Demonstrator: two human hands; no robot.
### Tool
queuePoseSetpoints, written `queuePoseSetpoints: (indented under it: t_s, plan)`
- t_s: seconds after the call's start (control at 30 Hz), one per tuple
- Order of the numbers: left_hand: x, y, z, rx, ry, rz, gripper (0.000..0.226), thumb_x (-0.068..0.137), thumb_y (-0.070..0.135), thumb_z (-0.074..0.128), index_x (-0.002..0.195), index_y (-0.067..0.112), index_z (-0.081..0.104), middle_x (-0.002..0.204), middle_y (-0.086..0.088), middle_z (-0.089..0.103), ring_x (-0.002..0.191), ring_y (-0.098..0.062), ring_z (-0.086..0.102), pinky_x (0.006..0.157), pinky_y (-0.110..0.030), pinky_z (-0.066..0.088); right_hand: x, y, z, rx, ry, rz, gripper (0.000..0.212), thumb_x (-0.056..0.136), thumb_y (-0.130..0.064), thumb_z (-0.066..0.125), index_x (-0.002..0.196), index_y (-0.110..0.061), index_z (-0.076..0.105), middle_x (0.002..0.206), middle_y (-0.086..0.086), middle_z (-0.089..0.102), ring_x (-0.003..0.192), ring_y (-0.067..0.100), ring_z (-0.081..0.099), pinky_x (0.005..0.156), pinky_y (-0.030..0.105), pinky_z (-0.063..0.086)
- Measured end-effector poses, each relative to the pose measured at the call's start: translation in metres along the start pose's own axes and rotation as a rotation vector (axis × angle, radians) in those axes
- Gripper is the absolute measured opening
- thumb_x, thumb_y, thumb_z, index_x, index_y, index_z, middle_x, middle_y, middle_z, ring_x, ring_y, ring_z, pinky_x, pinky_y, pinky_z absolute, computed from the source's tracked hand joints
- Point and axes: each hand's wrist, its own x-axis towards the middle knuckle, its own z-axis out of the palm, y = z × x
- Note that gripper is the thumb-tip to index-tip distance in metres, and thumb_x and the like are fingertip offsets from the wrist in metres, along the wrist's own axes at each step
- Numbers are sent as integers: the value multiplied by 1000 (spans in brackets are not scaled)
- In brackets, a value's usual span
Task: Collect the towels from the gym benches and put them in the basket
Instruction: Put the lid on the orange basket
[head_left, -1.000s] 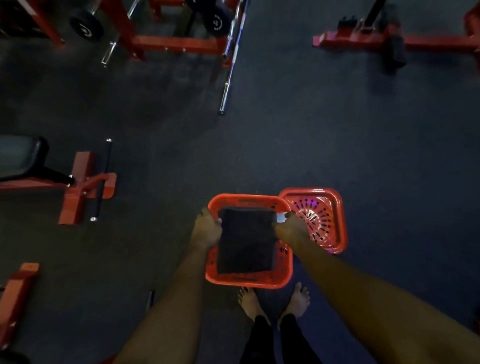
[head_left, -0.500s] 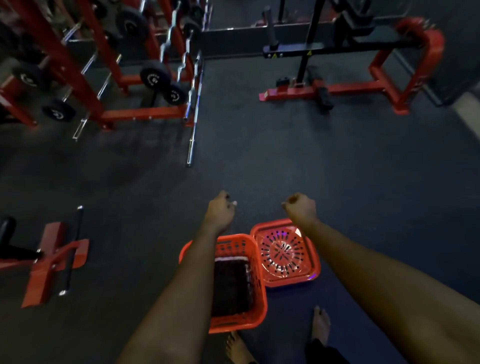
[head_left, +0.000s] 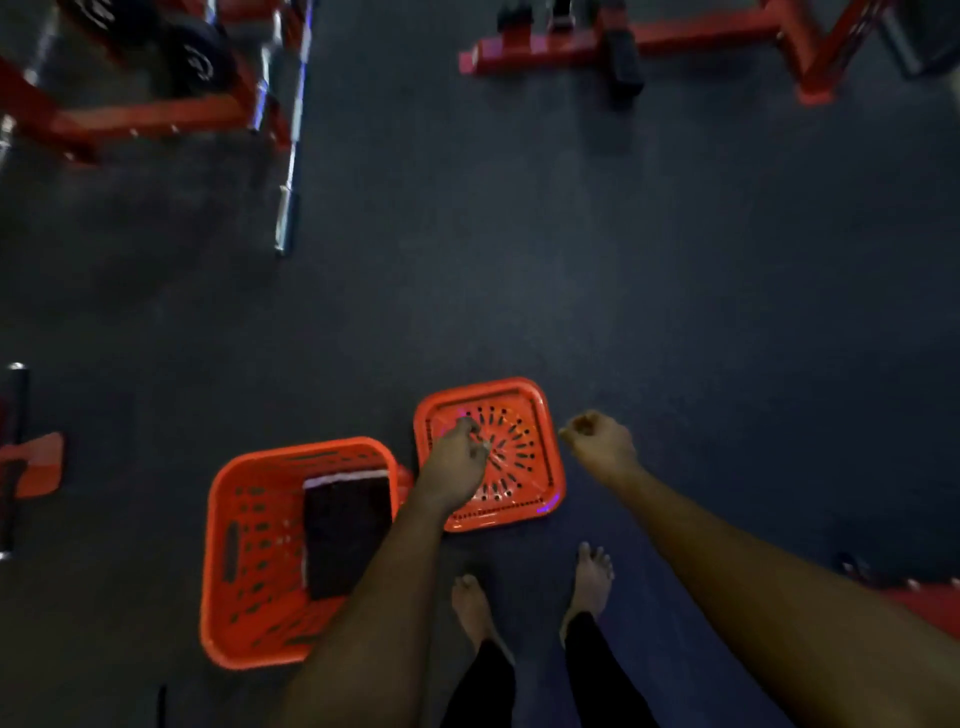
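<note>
An orange plastic basket (head_left: 249, 551) stands on the dark floor at lower left. A folded dark towel (head_left: 345, 535) with a pale edge lies inside it, against its right wall. My left hand (head_left: 457, 462) hovers over the basket's orange perforated lid (head_left: 524, 447), which lies flat on the floor just right of the basket; the fingers are curled and hold nothing. My right hand (head_left: 597, 441) hangs in a loose fist to the right of the lid, empty. No other towel is in sight.
My bare feet (head_left: 530, 592) stand just behind the lid. A barbell (head_left: 291, 171) lies on the floor by a red rack (head_left: 135, 119) at upper left. A red machine frame (head_left: 649, 47) runs across the top right. A red bench foot (head_left: 36, 462) sits at the left edge.
Both hands let go of the basket after the towel went in and lifted away. My view swung up and back down, and the left hand came over the lid.
</note>
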Motion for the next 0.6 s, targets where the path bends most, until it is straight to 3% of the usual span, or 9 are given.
queuePoseSetpoints:
  t_s: [0.1, 0.27, 0.33, 0.4, 0.43, 0.5, 0.53, 0.57, 0.6]
  plan:
    - [53, -36, 64, -5, -20, -17, 21, 95, 9, 55, 115, 4, 58, 72, -4, 60, 72, -27, 62, 58, -23, 33, 59, 64, 36, 8, -67, 66, 16, 87, -18, 69, 99, -8, 72, 101, 12, 75, 98, 23, 68, 89, 30, 49]
    - [164, -153, 213, -6, -46, -68, 23, 95, 13, 53, 117, 7, 58, 91, -14, 70, 80, -28, 64, 66, -25, 39, 191, 198, 152, 133, -101, 178, 29, 88, -23, 69, 113, -8, 68, 115, 11, 71, 107, 24, 65, 88, 30, 47]
    - [193, -194, 264, -15, -73, -96, 21, 98, 15, 49, 116, 8, 57, 86, -11, 68, 67, -22, 62, 60, -25, 39, 228, 233, 190, 227, -89, 209, 38, 94, -31, 63, 125, -9, 61, 121, 10, 67, 96, 18, 63, 74, 26, 46]
    - [219, -225, 309, -16, -95, -88, 24, 100, 17, 45, 118, 7, 56, 93, -15, 68, 76, -28, 64, 65, -26, 40, 267, 262, 224, 324, -73, 230, 41, 99, -36, 54, 131, -10, 53, 119, 7, 64, 81, 6, 58, 64, 20, 41]
    - [227, -230, 320, -13, -107, -90, 26, 101, 19, 44, 120, 6, 55, 100, -18, 68, 85, -31, 64, 69, -28, 40, 279, 267, 232, 396, -71, 251, 46, 100, -40, 50, 135, -10, 48, 120, 5, 61, 83, 4, 58, 66, 18, 43]
    - [242, -242, 341, -30, -114, -99, 30, 102, 24, 41, 121, 5, 55, 105, -19, 68, 94, -34, 63, 74, -29, 40, 301, 277, 250, 534, -50, 284, 68, 96, -59, 44, 144, -10, 41, 136, 8, 56, 111, 19, 62, 93, 32, 51]
    - [246, -244, 346, -46, -109, -90, 31, 103, 27, 40, 119, 6, 56, 103, -19, 68, 95, -34, 63, 74, -31, 41, 305, 277, 253, 574, -30, 304, 81, 89, -73, 41, 142, -11, 46, 138, 11, 57, 119, 25, 60, 101, 40, 49]
    - [246, -235, 343, -63, -116, -90, 33, 104, 30, 38, 117, 6, 56, 101, -18, 68, 95, -34, 63, 75, -32, 41, 304, 275, 251, 626, -15, 313, 89, 82, -82, 36, 132, -12, 58, 128, 14, 63, 113, 27, 63, 98, 41, 51]
    - [244, -228, 341, -86, -110, -82, 36, 104, 34, 36, 118, 7, 56, 103, -17, 68, 98, -33, 63, 78, -34, 43, 296, 270, 248, 666, -10, 307, 87, 83, -83, 31, 114, -11, 68, 108, 13, 70, 95, 23, 68, 84, 35, 55]
